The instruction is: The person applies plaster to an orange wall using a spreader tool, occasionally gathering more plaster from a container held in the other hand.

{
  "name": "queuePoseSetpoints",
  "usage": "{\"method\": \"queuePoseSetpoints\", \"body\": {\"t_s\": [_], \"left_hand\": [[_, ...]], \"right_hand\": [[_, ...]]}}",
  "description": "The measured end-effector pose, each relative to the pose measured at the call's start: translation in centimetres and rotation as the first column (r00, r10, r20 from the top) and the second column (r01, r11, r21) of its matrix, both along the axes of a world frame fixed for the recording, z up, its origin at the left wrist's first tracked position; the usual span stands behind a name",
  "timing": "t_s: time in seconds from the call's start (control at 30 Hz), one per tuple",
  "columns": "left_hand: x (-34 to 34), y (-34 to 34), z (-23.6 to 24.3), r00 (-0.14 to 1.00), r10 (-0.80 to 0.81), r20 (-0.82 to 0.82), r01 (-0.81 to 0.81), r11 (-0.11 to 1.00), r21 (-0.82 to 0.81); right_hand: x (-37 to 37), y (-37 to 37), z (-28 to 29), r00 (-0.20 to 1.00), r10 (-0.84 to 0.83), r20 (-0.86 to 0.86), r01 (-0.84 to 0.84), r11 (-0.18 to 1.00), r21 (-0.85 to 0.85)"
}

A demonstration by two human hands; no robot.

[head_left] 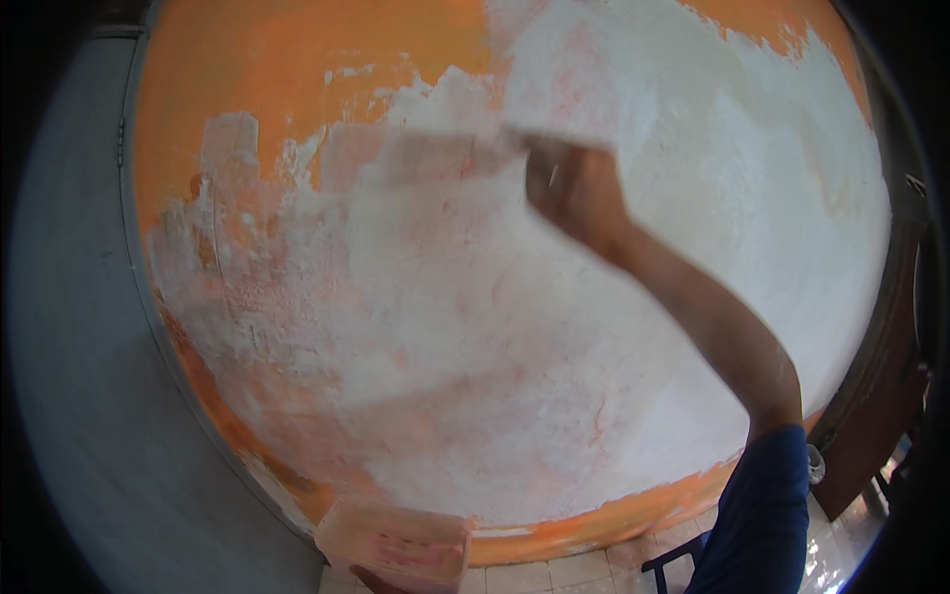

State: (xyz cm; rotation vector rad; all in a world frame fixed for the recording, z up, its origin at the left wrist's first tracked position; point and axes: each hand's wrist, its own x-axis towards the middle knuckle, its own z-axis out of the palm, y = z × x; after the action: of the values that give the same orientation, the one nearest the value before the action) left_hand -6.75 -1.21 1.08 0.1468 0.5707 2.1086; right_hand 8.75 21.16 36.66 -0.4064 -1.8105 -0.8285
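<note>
Pale coating already covers most of the wall (435, 287), with orange seemingly left to cover at far left, far right and near edge! Right hand (579, 188), fingers curled round a blurred tool (517, 139); left hand (374, 579) at the near tub (406, 540), grip unclear.

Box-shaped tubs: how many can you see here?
1: a pale, pinkish tub at the picture's lower edge, left of centre, in front of the wall. Others may be hidden.
</note>
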Motion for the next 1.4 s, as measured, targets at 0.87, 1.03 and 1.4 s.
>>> {"method": "queuePoseSetpoints", "body": {"t_s": [0.87,1.03,1.4], "left_hand": [[-2.1,-2.2,-0.5,0.999,-0.021,0.042,0.019,0.998,0.057],[-3.2,-1.3,-0.5,0.999,-0.026,-0.023,0.027,0.999,0.030],[-5.9,-0.9,-1.9,0.978,-0.188,0.086,0.180,0.979,0.091]], "right_hand": [[4.9,4.0,10.7,0.914,-0.309,-0.264,0.361,0.916,0.177],[-1.0,7.1,-10.2,0.892,-0.380,0.244,0.358,0.925,0.132],[-3.4,1.0,3.2,0.981,0.066,-0.183,-0.012,0.958,0.286]]}}
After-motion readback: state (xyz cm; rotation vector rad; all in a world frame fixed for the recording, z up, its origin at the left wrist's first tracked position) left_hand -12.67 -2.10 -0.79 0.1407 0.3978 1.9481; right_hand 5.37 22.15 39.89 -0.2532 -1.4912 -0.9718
